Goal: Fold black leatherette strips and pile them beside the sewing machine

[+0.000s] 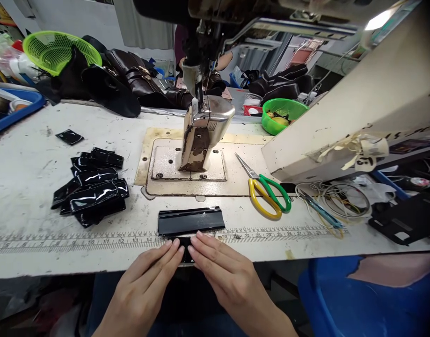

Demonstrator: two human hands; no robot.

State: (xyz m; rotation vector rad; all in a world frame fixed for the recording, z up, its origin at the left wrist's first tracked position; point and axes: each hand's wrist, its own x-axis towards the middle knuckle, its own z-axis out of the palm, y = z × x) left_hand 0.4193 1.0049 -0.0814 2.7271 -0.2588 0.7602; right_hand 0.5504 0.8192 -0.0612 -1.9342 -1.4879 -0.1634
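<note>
At the table's front edge, my left hand point(148, 281) and my right hand point(232, 276) face each other with fingertips close together. Both are closed on a small glossy black strip point(185, 250), which shows between them and is mostly covered by my fingers. Just beyond my fingertips, a longer black strip point(190, 221) lies flat with a folded edge along its far side. To the left is a pile of folded glossy black pieces point(95, 192); one more black piece point(69, 136) lies apart behind it.
A sewing machine post point(200, 140) rises mid-table. Scissors point(262, 189) with yellow and green handles lie to its right, near blue thread snips point(322, 213). A printed ruler point(77, 241) runs along the front. Dark boots point(130, 75) and a green bowl point(281, 126) stand behind.
</note>
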